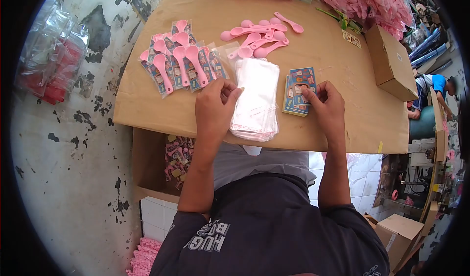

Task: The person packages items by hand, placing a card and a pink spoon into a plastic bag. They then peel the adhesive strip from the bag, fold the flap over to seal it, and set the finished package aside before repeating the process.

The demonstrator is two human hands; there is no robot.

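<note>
My left hand [218, 104] is at the left edge of a stack of clear plastic sleeves [254, 97], fingers curled with thumb against forefinger; whether a sleeve is between them is too small to tell. My right hand [325, 105] pinches the top printed card [303, 80] of a small stack [293, 110] just right of the sleeves. Loose pink spoons [267, 31] lie beyond the sleeves. To the left, several pink spoons [180, 55] rest on packets with blue printed cards [196, 77].
An open cardboard box [391, 63] stands at the table's right edge. Bagged pink spoons [367, 4] are heaped at the back right. Under the table's left side, a box [152, 163] holds pink items. Another person [433, 92] is at the far right.
</note>
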